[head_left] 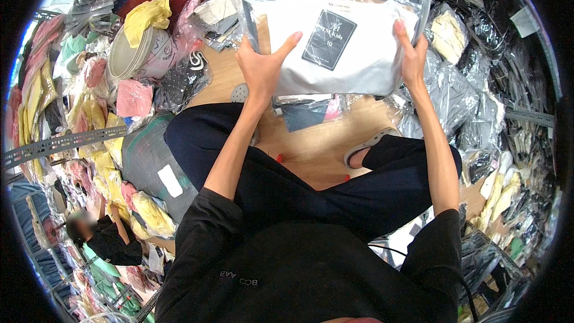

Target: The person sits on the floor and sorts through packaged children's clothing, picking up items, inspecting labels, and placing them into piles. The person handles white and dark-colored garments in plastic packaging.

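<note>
Both hands hold up a clear plastic bag (287, 60) with a folded white garment inside. A dark printed label (329, 39) bearing writing shows on its front, tilted slightly. My left hand (261, 65) grips the left side, thumb lying across the front and fingers behind. At the right side, my right hand (410, 56) has its thumb on the front face; most of its fingers are hidden behind the bag. Below the bag's lower edge, a flat packet with blue and pink cloth (309, 115) lies on the wooden floor, partly covered.
Piles of bagged garments (453, 94) crowd the right. A tipped pale bucket (134, 56) with a yellow cloth (145, 18) is at left, above a grey woven sack (148, 161). Perforated metal shelving (67, 146) runs along the left. Another person (112, 240) is at the lower left.
</note>
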A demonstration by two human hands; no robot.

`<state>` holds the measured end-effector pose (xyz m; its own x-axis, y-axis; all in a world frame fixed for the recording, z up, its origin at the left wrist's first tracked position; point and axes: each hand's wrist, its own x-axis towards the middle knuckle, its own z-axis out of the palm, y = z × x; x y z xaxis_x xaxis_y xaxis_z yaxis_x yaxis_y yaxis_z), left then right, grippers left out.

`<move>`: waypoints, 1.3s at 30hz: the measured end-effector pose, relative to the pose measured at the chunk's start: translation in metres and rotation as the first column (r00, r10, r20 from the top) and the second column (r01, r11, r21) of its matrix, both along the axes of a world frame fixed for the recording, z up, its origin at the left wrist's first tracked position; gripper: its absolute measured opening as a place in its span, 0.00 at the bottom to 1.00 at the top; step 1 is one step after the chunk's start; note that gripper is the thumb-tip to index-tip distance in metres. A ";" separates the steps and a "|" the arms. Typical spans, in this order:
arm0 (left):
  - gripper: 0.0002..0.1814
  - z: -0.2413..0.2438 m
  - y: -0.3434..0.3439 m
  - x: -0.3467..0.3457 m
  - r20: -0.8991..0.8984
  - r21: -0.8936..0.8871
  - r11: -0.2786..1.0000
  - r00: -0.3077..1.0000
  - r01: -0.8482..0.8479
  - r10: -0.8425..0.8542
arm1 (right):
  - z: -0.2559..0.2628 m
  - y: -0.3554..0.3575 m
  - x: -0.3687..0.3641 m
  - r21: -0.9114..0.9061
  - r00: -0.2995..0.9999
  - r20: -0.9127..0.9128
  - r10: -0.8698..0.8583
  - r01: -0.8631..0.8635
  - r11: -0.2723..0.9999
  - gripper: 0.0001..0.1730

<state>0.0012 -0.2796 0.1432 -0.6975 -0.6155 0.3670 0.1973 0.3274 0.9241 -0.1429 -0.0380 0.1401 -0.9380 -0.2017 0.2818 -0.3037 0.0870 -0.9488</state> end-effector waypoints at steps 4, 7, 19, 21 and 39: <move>0.25 0.000 -0.001 -0.001 -0.025 -0.063 0.998 1.000 0.000 -0.002 | -0.001 -0.001 0.000 -0.007 0.999 -0.038 -0.006 0.006 1.000 0.25; 0.25 -0.002 -0.003 -0.001 -0.020 -0.090 0.996 1.000 -0.008 0.006 | -0.001 0.000 0.000 -0.005 1.000 -0.025 -0.004 0.004 1.000 0.25; 0.25 0.000 0.000 -0.002 -0.025 -0.054 0.998 1.000 -0.019 0.018 | 0.003 0.001 0.003 0.023 1.000 0.015 0.017 -0.018 1.000 0.25; 0.24 0.001 0.000 -0.002 -0.028 -0.042 0.999 0.999 -0.018 0.017 | 0.003 0.000 0.003 0.024 1.000 0.014 0.016 -0.016 1.000 0.25; 0.24 0.003 0.002 -0.002 -0.020 -0.049 0.998 0.999 -0.038 0.037 | 0.000 0.001 0.002 0.024 0.998 0.052 0.021 -0.022 0.999 0.25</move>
